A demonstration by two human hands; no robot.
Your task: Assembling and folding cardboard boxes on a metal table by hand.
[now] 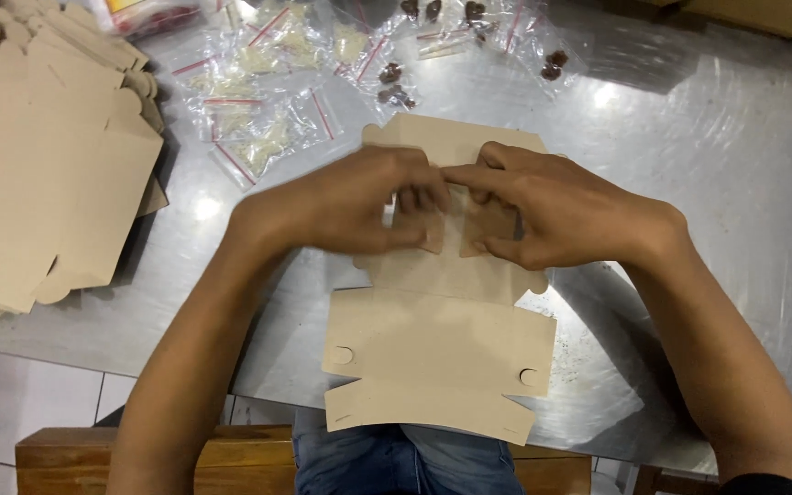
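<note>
Head view: left hand [359,202] and right hand [552,211] both pinch small flaps of a flat kraft cardboard box blank [437,353] on the steel table [689,165].

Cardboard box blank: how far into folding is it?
Early. Done: one flat box blank pulled onto the metal table. In hand: left hand and right hand pinch small flaps up at its middle. Left: near panels lie flat, the stack of blanks is unfolded, and small bags sit loose.
</note>
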